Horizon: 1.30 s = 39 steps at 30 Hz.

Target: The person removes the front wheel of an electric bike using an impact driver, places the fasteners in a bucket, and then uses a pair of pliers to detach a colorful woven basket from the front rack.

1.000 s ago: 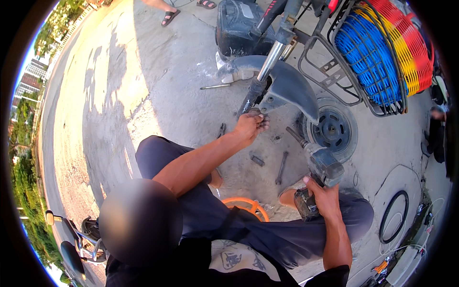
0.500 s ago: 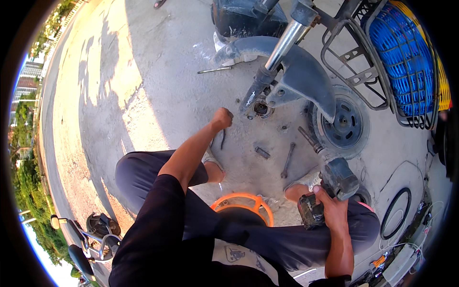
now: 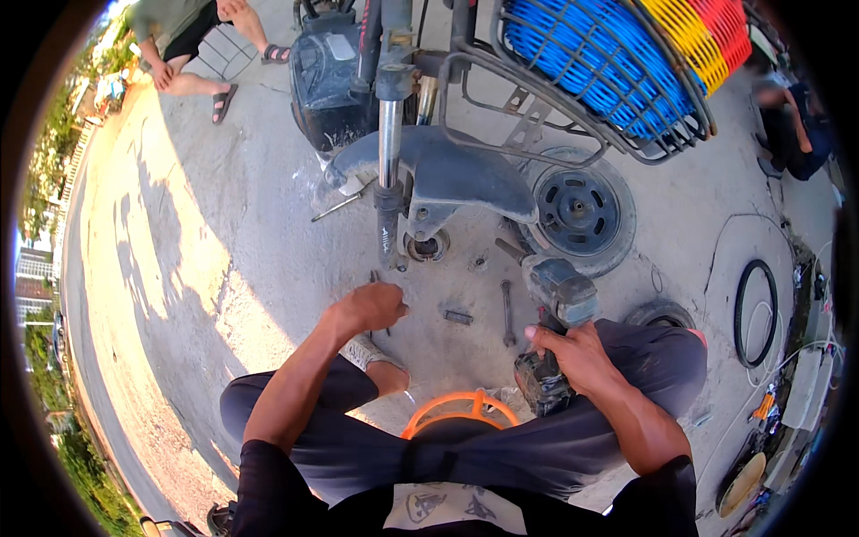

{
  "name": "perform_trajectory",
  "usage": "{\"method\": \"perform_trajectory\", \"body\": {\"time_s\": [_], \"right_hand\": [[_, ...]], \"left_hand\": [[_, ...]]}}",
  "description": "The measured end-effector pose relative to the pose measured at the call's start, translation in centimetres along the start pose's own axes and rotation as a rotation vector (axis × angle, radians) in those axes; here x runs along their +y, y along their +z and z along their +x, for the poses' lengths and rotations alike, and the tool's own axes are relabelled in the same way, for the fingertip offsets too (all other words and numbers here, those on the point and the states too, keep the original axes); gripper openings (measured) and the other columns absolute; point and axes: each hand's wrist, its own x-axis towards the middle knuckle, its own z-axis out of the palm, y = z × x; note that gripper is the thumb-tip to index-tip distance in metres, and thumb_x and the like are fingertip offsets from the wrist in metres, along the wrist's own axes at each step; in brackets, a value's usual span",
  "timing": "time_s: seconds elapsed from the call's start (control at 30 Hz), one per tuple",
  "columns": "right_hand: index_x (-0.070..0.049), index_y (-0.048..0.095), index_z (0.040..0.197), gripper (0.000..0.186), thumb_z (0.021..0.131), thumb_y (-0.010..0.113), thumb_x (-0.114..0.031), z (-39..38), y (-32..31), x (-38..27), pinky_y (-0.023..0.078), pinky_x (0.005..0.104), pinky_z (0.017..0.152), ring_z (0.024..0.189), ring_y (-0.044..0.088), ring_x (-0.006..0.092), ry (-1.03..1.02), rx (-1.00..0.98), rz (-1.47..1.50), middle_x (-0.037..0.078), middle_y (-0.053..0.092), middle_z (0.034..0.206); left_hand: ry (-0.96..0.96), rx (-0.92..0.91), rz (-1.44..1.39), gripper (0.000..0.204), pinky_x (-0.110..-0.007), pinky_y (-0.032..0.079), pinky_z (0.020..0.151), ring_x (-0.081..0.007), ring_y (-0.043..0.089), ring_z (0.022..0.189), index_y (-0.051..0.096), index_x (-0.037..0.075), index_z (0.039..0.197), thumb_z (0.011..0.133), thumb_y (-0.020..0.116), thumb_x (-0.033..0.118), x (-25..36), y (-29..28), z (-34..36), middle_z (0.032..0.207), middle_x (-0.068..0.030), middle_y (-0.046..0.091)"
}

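A scooter's front fork [image 3: 390, 170] and grey mudguard [image 3: 447, 174] stand over the concrete, a loose wheel [image 3: 578, 213] lying just beside them. The right hand [image 3: 577, 356] grips a cordless impact wrench [image 3: 550, 322] above the knee. The left hand [image 3: 369, 309], fingers curled closed, hovers near a wrench [image 3: 506, 313] and a small socket [image 3: 457, 317].

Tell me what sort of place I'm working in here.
Probably an open-air roadside repair spot for scooters: bare concrete ground, a removed wheel lying flat, a wrench on the ground, and a power tool in your right hand.
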Motion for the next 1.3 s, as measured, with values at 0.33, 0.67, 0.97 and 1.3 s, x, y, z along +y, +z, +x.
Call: {"method": "perform_trajectory", "body": {"time_s": [0.33,0.67,0.97,1.3], "right_hand": [[-0.004,0.054,0.104,0.029,0.082,0.073,-0.004,-1.7,-1.4,0.8,0.047,0.0326,0.056,0.063,0.057,0.0165,0.004,-0.014,0.474,0.006,0.058,0.080],[-0.006,0.052,0.106,0.032,0.082,0.072,-0.001,-2.1,-1.8,1.1,0.048,0.0337,0.055,0.063,0.057,0.0166,-0.053,0.107,0.545,0.005,0.055,0.081],[-0.005,0.054,0.103,0.028,0.082,0.072,-0.001,-2.4,-1.7,1.5,0.047,0.0344,0.056,0.062,0.057,0.0175,-0.022,0.069,0.545,0.005,0.058,0.081],[-0.003,0.059,0.100,0.021,0.084,0.072,-0.004,-1.4,-0.6,1.5,0.042,0.0313,0.050,0.055,0.053,0.0138,-0.065,0.045,0.386,0.003,0.057,0.072]], "left_hand": [[0.510,1.224,0.237,0.048,-0.049,0.033,0.108,-0.0346,0.055,0.115,0.055,-0.002,0.121,0.084,0.070,0.023,20.1,-11.3,5.4,0.120,-0.0170,0.057],[0.370,1.062,0.328,0.045,-0.044,0.029,0.096,-0.0245,0.062,0.095,0.063,0.004,0.102,0.084,0.071,0.045,19.0,-12.6,1.7,0.092,-0.0108,0.067],[0.460,1.213,0.336,0.034,-0.043,0.046,0.080,-0.0306,0.064,0.085,0.067,0.003,0.094,0.076,0.076,0.031,9.9,-13.1,-8.2,0.091,-0.0140,0.068],[0.308,1.467,-0.385,0.021,-0.041,0.045,0.090,-0.0343,0.059,0.099,0.059,-0.004,0.109,0.097,0.050,0.011,-3.1,-10.5,-9.3,0.105,-0.0198,0.064]]}}
